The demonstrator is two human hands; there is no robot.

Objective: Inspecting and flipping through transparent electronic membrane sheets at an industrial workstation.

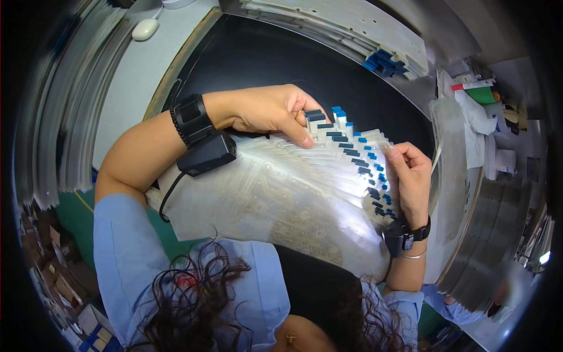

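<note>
A thick fan of translucent plastic film sheets with faint printed patterns and dots lies tilted in front of me. Along its far right edge, dark and bright blue tabs step down in staggered rows. My left hand is closed on the top corner of the fan, thumb in front beside the uppermost tabs and fingers mostly hidden behind. At the right edge, my right hand pinches the sheets between thumb and fingers, a little right of the tabs. Both wrists carry black strapped devices.
Beneath the fan is a black work surface. Beyond it, a rack of sheets holds more blue-tabbed pieces. Stacked sheets stand left and right. A white mouse rests at the upper left. Another person's sleeve shows lower right.
</note>
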